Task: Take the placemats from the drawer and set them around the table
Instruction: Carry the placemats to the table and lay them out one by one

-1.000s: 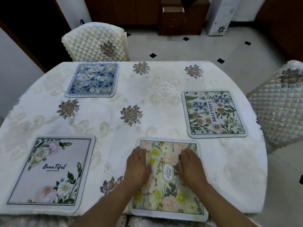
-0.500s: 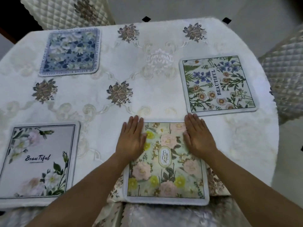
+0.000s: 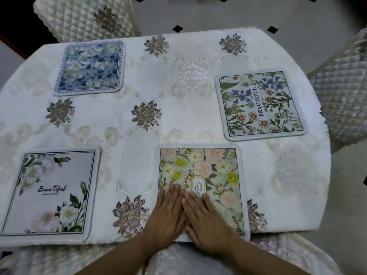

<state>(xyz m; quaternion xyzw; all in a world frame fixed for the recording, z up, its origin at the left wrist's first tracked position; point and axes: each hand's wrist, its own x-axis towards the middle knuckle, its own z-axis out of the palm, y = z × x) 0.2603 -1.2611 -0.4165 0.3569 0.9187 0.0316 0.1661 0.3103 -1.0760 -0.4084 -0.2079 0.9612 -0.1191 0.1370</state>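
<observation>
Mats lie flat on the table (image 3: 139, 80): white mat (image 3: 49, 193) at its near left, blue mat (image 3: 90, 67) far left, garden mat (image 3: 202, 175) near middle, daisy mat (image 3: 260, 104) right. Left hand (image 3: 168, 213) and right hand (image 3: 204, 221) press open-palmed, side by side, on the garden mat's near half.

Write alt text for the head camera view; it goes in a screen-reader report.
Both hands, left hand and right hand, lie flat side by side on the near end of a pastel "Garden" placemat at the table edge. Three more floral placemats lie apart: blue placemat, "Beautiful" wildflower placemat, white-rose placemat.
</observation>
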